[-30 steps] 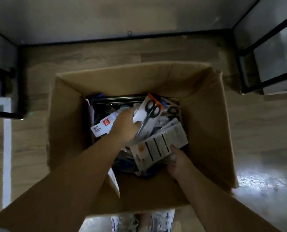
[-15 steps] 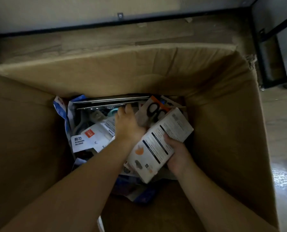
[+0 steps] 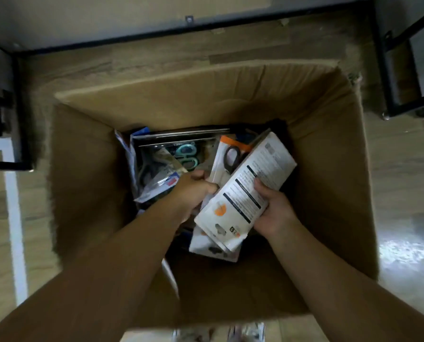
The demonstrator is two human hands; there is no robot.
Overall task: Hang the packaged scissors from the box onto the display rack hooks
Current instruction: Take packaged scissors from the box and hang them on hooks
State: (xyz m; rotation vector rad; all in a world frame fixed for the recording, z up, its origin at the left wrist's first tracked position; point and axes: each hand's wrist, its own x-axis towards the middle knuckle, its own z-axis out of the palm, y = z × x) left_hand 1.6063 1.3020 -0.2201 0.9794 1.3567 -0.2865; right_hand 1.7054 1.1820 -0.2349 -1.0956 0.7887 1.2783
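Head view: one white scissors pack (image 3: 245, 191) is clamped in the right grip (image 3: 272, 208) inside the box (image 3: 329, 169); just left, another pack (image 3: 222, 166) is pinched by the left grip (image 3: 193, 191), seemingly for gathering before hanging

Dim, softly blurred wide-angle view; glare on the floor (image 3: 403, 250) at right.

You are standing over a wooden floor (image 3: 181, 55) with pale plank grain. An open cardboard box (image 3: 329, 169) is sitting directly on it, flaps spread. Black metal frame legs (image 3: 388, 77) are resting on the floor at the right, and another black frame (image 3: 21, 114) is standing at the left, just beside a white frame (image 3: 16, 230). Your shoes (image 3: 245, 332) are showing below the box.
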